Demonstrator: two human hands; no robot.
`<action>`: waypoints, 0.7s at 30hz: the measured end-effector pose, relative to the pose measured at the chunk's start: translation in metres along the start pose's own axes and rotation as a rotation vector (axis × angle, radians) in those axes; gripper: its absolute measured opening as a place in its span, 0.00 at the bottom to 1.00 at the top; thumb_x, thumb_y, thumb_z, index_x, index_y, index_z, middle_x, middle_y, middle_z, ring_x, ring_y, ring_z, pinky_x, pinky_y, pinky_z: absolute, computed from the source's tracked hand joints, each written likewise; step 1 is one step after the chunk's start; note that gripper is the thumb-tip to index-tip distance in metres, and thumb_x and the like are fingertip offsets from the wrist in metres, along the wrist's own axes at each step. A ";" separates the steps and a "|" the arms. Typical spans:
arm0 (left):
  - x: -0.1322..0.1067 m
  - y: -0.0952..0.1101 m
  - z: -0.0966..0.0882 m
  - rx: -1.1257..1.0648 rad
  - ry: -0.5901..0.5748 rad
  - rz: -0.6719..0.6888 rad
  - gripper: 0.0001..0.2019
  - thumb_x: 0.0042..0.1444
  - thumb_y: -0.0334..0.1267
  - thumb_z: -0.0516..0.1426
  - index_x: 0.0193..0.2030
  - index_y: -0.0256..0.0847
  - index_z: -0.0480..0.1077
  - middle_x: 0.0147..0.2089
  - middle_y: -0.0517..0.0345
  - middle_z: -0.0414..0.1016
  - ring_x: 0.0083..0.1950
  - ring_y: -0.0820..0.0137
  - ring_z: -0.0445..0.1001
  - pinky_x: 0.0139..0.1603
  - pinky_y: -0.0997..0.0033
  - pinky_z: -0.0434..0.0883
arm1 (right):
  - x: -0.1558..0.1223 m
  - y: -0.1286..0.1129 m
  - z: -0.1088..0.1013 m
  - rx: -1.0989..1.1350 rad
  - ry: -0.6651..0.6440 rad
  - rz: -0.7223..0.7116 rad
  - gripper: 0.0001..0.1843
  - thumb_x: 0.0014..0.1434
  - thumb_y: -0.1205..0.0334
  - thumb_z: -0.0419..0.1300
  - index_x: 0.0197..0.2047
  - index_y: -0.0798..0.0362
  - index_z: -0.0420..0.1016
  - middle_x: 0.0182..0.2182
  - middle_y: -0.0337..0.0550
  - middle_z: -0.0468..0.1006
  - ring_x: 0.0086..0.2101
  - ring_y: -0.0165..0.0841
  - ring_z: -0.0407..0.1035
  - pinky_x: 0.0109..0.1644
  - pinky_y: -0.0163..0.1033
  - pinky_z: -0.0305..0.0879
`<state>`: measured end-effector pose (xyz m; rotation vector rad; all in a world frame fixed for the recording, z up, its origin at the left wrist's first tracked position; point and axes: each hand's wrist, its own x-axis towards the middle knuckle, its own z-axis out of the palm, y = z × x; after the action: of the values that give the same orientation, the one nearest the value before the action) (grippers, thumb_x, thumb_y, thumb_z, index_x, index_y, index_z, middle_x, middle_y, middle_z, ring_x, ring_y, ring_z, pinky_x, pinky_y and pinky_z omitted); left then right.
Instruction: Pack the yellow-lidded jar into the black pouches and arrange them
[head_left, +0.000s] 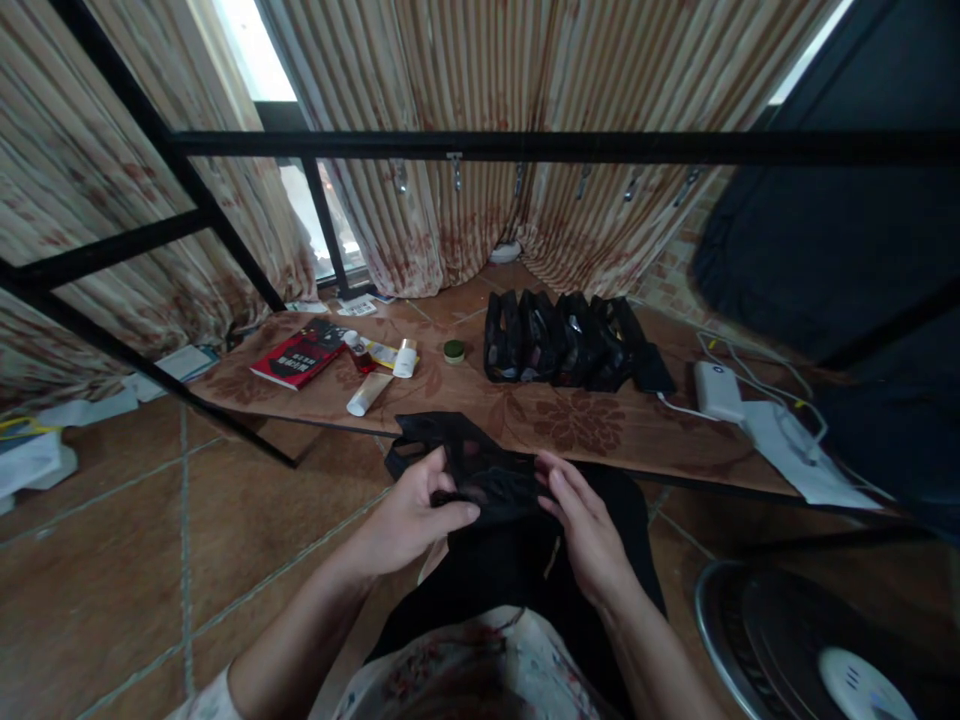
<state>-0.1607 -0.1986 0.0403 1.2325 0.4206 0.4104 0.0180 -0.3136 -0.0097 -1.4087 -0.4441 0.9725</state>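
Note:
Over my lap, at the near edge of the low table, is a black mesh bag (pixel 487 465), dark and see-through, with a strap-like loop at its left end. My left hand (pixel 409 515) is closed on its left part, with the thumb lying on top and the fingers curled behind the fabric. At the bag's right end, my right hand (pixel 585 525) has its fingers bent against the edge. The black mesh compartments (pixel 559 340) standing in a row on the table look like the same material, with small things inside.
The cloth-covered table (pixel 465 400) bears a red book (pixel 296 355), a tube (pixel 369 393), a white bottle (pixel 405 358), a small red bottle (pixel 358 352) and a green-lidded jar (pixel 454 350). A phone (pixel 652 368) is cabled to a white charger (pixel 718 390). A fan (pixel 802 640) stands right.

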 end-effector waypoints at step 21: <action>-0.006 0.007 0.009 -0.162 0.039 0.025 0.21 0.52 0.35 0.67 0.52 0.38 0.71 0.41 0.55 0.82 0.40 0.71 0.78 0.44 0.75 0.72 | -0.028 -0.037 0.015 -0.414 -0.257 -0.602 0.12 0.59 0.61 0.66 0.47 0.42 0.79 0.44 0.39 0.77 0.46 0.33 0.72 0.50 0.37 0.67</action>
<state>-0.1618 -0.2069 0.0500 1.0752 0.3979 0.4817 0.0013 -0.3218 0.0358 -1.3843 -1.2379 0.5783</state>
